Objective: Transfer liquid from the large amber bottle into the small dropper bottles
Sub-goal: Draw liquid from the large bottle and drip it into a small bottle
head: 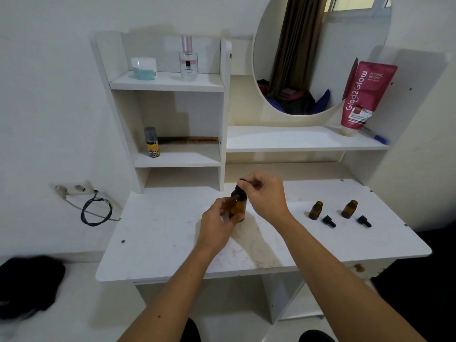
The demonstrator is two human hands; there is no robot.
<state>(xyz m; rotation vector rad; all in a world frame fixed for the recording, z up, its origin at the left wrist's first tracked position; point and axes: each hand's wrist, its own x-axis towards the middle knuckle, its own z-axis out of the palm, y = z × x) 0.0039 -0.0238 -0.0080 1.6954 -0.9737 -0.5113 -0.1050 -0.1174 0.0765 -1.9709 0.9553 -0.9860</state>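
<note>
We see the large amber glass bottle (238, 206) standing upright on the white desk top (160, 243); its black top is partly hidden. To the right of this bottle, well apart, two small amber dropper bottles (315, 210) (349, 209) stand open, each with its black dropper cap (329, 221) (364, 221) lying just beside.

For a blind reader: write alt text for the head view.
A left hand grips a large amber bottle on a white desk while the right hand pinches its dropper cap. Two small open dropper bottles stand to the right.
</note>
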